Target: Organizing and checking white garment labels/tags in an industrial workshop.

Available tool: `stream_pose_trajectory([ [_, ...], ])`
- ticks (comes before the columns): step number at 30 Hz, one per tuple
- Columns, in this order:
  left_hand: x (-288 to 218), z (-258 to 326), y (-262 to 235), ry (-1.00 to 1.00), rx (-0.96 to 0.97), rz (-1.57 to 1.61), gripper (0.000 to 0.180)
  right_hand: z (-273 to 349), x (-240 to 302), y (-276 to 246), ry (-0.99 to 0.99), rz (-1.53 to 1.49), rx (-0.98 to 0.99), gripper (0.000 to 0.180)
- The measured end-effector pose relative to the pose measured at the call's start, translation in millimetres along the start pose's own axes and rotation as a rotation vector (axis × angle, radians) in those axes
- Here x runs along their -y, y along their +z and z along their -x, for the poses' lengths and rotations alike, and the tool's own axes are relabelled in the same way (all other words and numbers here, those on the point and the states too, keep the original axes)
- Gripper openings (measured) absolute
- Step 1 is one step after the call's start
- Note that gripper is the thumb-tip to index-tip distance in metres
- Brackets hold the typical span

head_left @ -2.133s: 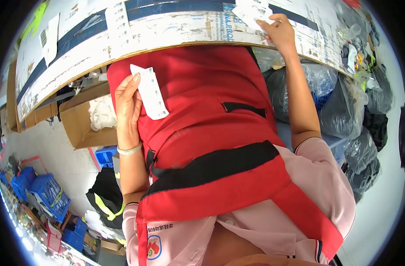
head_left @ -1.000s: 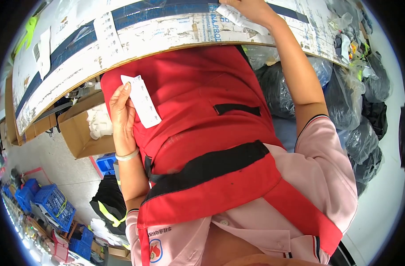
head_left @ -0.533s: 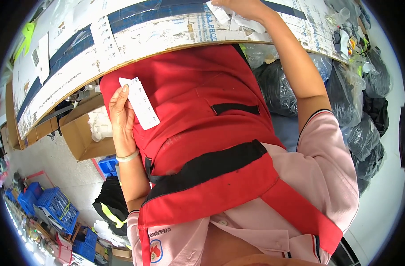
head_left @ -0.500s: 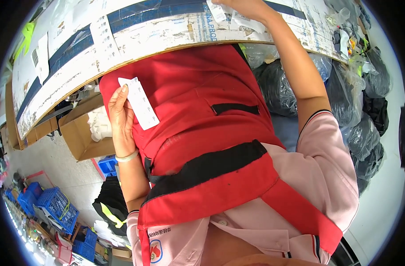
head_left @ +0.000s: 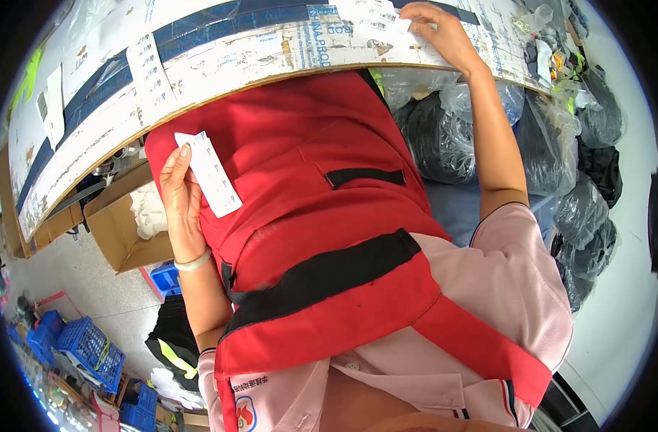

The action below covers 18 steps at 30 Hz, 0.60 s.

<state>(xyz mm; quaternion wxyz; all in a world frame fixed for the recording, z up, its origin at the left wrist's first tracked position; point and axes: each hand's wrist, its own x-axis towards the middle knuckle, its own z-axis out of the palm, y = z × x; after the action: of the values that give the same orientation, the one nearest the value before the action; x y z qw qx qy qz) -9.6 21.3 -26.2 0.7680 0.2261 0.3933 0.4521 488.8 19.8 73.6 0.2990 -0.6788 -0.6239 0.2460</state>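
Observation:
My left hand [head_left: 179, 189] is closed on a short white label strip [head_left: 217, 183] with small dark print, pinched near its upper end between thumb and fingers. The strip hangs in front of the red apron [head_left: 285, 173]. At the far side my right hand [head_left: 448, 37] reaches over the worktable, fingers bent and apart. Its fingertips are at the right end of white printed labels [head_left: 372, 20] lying on the table. I see nothing gripped in that hand.
The worktable [head_left: 271, 54] has a worn white, taped cardboard top, with more label strips [head_left: 150, 68] on its left. Bagged dark bundles [head_left: 444, 137] lie under and right of it. An open carton [head_left: 120, 227] and blue crates [head_left: 91, 349] stand at left.
My right hand has shifted right along the table, and the small label it was at now lies among the others to its left. The left hand still holds its strip.

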Motion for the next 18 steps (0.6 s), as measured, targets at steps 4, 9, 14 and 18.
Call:
stream_pose_trajectory([
  [4, -1, 0, -2, 0.003, 0.003, 0.0, 0.013, -4, 17, 1, -0.409, -0.418, -0.033, 0.02],
  [9, -4, 12, 6, 0.034, -0.039, -0.091, 0.011, 8, 80, 84, -0.182, -0.111, 0.015, 0.019],
  [14, -18, 27, 47, 0.115, 0.035, -0.18, 0.009, 38, 159, 176, -0.102, -0.571, 0.44, 0.019],
  [18, -25, 38, 50, 0.229, 0.065, -0.276, 0.012, 35, 181, 195, 0.034, -0.729, 0.552, 0.021],
])
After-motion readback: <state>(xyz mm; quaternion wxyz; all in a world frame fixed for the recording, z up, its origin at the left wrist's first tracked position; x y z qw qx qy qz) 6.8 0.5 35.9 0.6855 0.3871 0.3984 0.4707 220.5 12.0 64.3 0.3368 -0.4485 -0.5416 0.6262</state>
